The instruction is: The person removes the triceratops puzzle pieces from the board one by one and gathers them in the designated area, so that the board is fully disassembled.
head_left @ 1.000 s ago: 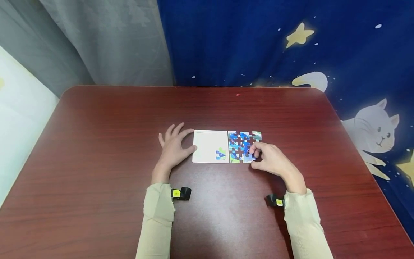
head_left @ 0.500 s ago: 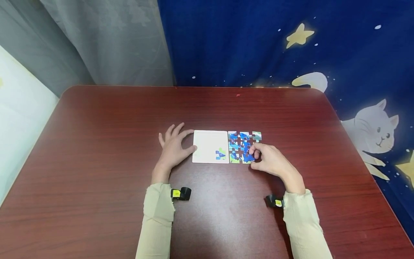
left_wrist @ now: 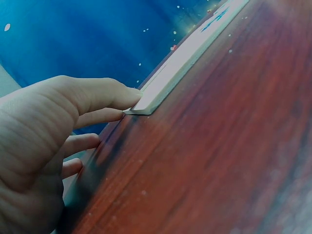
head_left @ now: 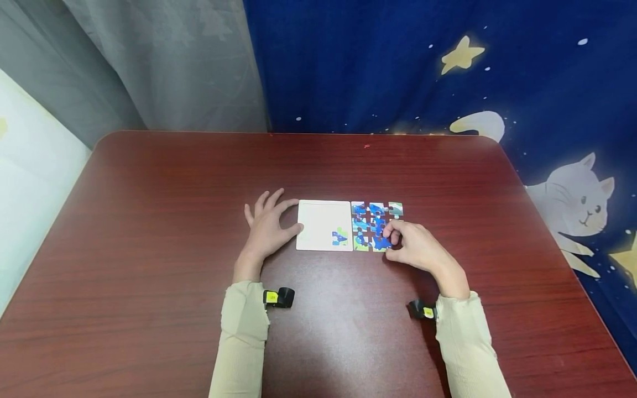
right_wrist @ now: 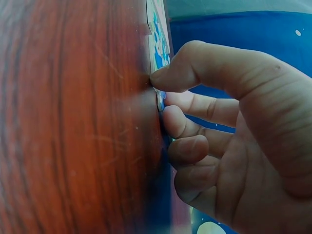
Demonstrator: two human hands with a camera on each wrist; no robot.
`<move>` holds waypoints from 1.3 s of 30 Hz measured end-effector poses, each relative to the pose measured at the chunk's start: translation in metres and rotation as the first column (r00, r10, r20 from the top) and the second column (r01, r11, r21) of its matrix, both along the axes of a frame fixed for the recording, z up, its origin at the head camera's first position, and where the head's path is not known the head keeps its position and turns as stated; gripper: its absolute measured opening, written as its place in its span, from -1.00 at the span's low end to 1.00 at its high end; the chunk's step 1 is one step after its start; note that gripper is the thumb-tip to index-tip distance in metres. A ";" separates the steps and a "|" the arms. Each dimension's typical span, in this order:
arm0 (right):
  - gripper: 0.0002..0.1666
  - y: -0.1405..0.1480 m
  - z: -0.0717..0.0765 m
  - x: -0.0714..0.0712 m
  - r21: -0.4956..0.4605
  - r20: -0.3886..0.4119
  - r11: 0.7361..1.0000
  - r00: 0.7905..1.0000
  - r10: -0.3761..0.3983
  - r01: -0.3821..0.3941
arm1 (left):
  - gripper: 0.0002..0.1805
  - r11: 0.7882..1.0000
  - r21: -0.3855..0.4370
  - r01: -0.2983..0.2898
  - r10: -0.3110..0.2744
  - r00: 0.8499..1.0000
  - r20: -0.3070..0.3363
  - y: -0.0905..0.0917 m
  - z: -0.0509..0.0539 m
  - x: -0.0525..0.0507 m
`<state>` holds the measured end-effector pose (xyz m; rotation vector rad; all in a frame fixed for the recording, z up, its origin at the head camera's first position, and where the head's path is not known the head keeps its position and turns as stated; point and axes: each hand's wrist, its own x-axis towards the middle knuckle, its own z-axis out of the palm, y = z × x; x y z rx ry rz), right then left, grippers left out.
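A white square puzzle board (head_left: 318, 221) lies on the table with one blue-and-green jigsaw piece (head_left: 339, 237) in its lower right corner. My left hand (head_left: 269, 232) lies at the board's left side, fingers spread; the thumb and index finger touch its edge, as the left wrist view also shows. Right of the board, several loose jigsaw pieces (head_left: 359, 224) lie in rows. My right hand (head_left: 420, 246) pinches the blue piece (head_left: 380, 244) in the nearest row between thumb and curled fingers. That hand partly covers the pieces at the right end.
The dark red wooden table (head_left: 174, 232) extends around the board. Behind it hang a grey curtain (head_left: 174, 66) and a blue one (head_left: 348, 66) with stars and a cat. A tiny red scrap (head_left: 366, 146) lies near the far edge.
The pinched piece looked pale with glare a second ago and now shows dark blue. My right hand has shifted very slightly. The left hand and the board stay put.
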<state>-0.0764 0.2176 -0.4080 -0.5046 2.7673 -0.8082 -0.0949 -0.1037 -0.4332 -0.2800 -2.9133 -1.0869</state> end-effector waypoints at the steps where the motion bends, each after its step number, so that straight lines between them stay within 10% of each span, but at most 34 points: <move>1: -0.66 0.000 0.000 0.000 0.000 -0.001 1.000 1.000 0.001 -0.001 | -0.41 1.000 -0.001 -0.001 0.001 1.000 0.000 0.000 0.000 0.000; 15: -0.71 -0.010 0.012 0.004 -0.062 -0.017 0.998 1.000 0.012 -0.013 | -0.41 1.000 -0.002 -0.006 0.006 1.000 0.006 0.000 0.000 0.001; 26: -0.68 -0.060 0.029 0.000 -0.026 -0.033 0.987 0.987 0.160 -0.161 | -0.42 1.000 -0.008 0.001 -0.001 1.000 -0.001 0.001 -0.002 0.000; 39: -0.58 -0.080 0.020 -0.002 0.072 0.021 0.993 0.996 0.088 -0.089 | -0.41 1.000 -0.006 -0.013 0.013 1.000 0.001 0.000 -0.001 -0.001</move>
